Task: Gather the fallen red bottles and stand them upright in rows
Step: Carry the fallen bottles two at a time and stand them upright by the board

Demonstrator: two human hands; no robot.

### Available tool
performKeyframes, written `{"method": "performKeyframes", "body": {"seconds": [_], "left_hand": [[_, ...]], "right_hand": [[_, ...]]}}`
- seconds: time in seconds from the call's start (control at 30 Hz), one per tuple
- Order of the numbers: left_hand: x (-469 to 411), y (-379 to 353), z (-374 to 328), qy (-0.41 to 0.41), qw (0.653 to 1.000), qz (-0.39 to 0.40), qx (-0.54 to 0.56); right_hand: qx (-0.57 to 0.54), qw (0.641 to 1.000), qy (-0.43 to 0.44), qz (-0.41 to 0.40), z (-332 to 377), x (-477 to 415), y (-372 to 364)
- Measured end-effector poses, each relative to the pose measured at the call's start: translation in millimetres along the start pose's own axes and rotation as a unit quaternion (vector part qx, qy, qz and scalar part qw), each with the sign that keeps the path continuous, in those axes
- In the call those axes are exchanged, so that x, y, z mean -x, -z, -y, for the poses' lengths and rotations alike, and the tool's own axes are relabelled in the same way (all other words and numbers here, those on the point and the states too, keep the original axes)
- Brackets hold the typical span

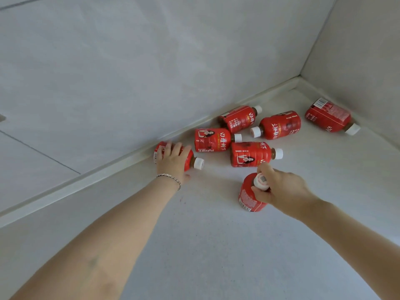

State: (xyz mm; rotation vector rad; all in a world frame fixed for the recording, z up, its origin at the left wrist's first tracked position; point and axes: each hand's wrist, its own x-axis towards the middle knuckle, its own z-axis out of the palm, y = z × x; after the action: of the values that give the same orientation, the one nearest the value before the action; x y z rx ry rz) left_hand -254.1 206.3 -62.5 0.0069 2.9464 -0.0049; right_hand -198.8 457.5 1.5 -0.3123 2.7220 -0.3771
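1. Surface: pale floor (194,245) in a corner, baseboard (86,178) running along the wall (151,61). Seven red bottles in view, all w/ white caps.
2. Right hand (281,189) is closed around the neck, just under the cap, of the upright bottle (252,197). It stands base-down on the floor, nearest the camera. Grip up top prob. because it lets the base sit flat and steadies the bottle while it settles. Looks like the first of a row.
3. Left hand (175,159) lies over the bottle by the baseboard (190,161), fingers curled across its body, thumb low on the near side. Bottle is on its side, cap pointing right. Wrapped grip, can't tell how tight. Likely the next one to stand up.
4. Five more down, untouched:
   - bottle at the wall (238,119), cap to the right
   - left middle bottle (213,139), touching or nearly touching it
   - center bottle (251,153), just beyond the right hand
   - right middle bottle (279,125), cap to the left
   - corner bottle (329,116), well apart, near the right wall.
5. Progress: early; one up, six lying.
6. Risk: round bottles may roll.
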Motion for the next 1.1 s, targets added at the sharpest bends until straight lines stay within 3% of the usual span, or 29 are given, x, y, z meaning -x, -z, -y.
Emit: {"method": "performKeyframes", "body": {"seconds": [0.17, 0.27, 0.33, 0.4, 0.5, 0.63, 0.87, 1.0, 1.1], "left_hand": [[4, -2, 4, -0.042, 0.993, -0.107, -0.013], [29, 7, 2, -0.022, 0.977, -0.127, 0.168], [52, 17, -2, 0.054, 0.942, -0.091, 0.319], [76, 22, -2, 0.096, 0.912, -0.043, 0.397], [106, 20, -1, 0.05, 0.951, -0.028, 0.305], [122, 16, -3, 0.006, 0.971, -0.122, 0.207], [179, 19, 9, 0.067, 0.953, -0.076, 0.285], [240, 11, 54, 0.083, 0.943, -0.088, 0.311], [292, 4, 108, 0.097, 0.941, -0.095, 0.309]], "right_hand": [[0.005, 1.0, 0.006, -0.017, 1, -7, -2], [0.003, 1.0, 0.01, -0.025, 0, -7, -4], [0.002, 1.0, 0.009, -0.022, -1, -4, -5], [-0.002, 1.0, 0.003, -0.015, -1, -2, -5], [-0.004, 1.0, -0.013, -0.011, 1, 1, -5], [-0.045, 0.998, -0.046, -0.028, 10, 8, -6], [-0.04, 0.991, -0.096, -0.084, 39, 25, -19], [-0.051, 0.989, -0.083, -0.115, 81, 47, -41], [-0.068, 0.992, -0.051, -0.094, 136, 70, -62]]}}
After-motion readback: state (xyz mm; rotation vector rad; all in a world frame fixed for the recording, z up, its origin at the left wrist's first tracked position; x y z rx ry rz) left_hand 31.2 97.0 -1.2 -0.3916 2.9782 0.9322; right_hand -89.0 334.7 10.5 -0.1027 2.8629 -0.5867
